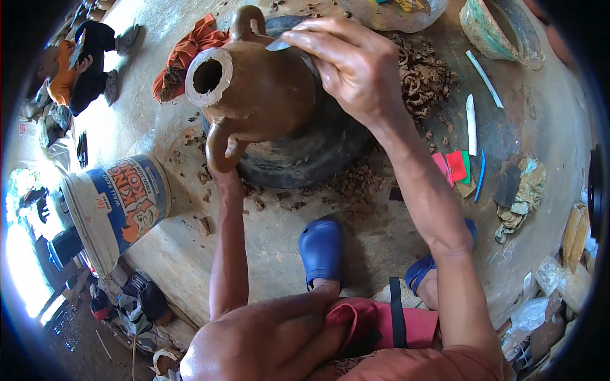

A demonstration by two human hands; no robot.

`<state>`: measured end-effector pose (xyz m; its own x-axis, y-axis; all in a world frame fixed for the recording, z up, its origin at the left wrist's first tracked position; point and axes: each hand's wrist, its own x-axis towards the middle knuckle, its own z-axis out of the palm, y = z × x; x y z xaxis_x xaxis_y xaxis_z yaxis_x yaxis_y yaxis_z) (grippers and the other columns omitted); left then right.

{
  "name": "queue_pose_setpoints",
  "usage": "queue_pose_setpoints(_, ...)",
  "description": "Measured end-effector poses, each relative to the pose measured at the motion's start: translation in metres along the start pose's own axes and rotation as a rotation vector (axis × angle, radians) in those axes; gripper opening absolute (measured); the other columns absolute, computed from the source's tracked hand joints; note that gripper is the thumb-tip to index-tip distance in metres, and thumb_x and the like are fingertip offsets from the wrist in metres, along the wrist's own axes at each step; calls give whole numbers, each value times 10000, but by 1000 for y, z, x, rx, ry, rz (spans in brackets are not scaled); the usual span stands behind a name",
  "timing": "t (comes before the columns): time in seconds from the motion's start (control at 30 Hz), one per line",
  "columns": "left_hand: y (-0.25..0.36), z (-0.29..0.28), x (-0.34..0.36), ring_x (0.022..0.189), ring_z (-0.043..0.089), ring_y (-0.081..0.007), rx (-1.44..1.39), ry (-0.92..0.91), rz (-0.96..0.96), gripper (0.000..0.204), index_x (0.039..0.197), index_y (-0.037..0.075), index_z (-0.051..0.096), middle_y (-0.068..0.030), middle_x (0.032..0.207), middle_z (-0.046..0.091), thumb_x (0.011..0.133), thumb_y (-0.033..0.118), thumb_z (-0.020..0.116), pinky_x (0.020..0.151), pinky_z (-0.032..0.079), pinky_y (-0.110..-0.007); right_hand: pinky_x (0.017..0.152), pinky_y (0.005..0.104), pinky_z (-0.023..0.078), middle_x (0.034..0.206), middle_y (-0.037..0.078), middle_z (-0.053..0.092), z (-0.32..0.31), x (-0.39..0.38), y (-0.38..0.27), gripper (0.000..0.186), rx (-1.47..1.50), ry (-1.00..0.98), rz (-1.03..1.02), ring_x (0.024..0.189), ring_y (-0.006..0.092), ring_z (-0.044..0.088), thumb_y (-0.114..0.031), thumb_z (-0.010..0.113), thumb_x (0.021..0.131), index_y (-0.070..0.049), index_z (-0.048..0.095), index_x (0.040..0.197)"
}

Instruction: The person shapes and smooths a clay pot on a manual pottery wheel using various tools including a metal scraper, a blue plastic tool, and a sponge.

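Pinched together on a thin grey blade [277, 45], the right hand [363, 63] reaches over the far flank of a brown clay jar [273, 86] — close by the far handle [248, 25], though I can't tell whether the edge is touching.

What counts is how the jar lies from that grip. It rests on a dark round wheel [297, 167] in front of the person, between the two hands, its long axis running from the mouth [208, 75] at the left toward the base at the right. So the blade sits to one side of that axis, along the shoulder, and the right hand is the nearer to it.

Over by the near handle [216, 145] is the left hand [228, 180], mostly hidden by the clay — clasping or merely steadying, I couldn't say. Curled shavings [424, 79] lie just beyond the right hand.
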<state>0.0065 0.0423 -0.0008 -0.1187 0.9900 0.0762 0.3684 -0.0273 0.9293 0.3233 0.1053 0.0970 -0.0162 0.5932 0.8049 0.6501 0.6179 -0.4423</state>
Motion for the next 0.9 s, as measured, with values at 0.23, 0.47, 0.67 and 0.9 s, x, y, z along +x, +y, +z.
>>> queue_pose_setpoints(0.23,-24,-18,26,1089,694,-242,226,-73,366,417,1239,4,708,-89,1143,749,843,-35,831,991,529,-384,809,379,645,1034,79,776,11,-14,-14,234,123,19,169,897,271,770,8,756,845,-106,814,1041)
queue_pose_setpoints(0.47,-71,-31,20,1179,665,-231,69,88,-39,468,1333,-1,678,-91,1290,706,887,-14,817,1052,516,-386,545,246,591,1068,156,780,12,-98,-93,256,140,53,484,728,103,717,104,695,940,-19,799,1140)
queue_pose_setpoints(0.67,-54,-29,30,1144,675,-250,176,26,235,428,1254,-2,717,-98,1223,726,839,-34,816,1025,525,-394,725,359,639,998,118,785,6,-40,-27,268,51,235,310,860,263,777,68,748,841,-52,818,1070)
queue_pose_setpoints(0.9,-24,-27,32,1078,686,-255,273,-88,301,379,1143,28,745,-77,1120,746,781,-49,821,988,529,-402,831,372,624,1035,55,790,20,19,7,251,172,-65,50,934,261,768,-4,741,826,-100,822,1043)
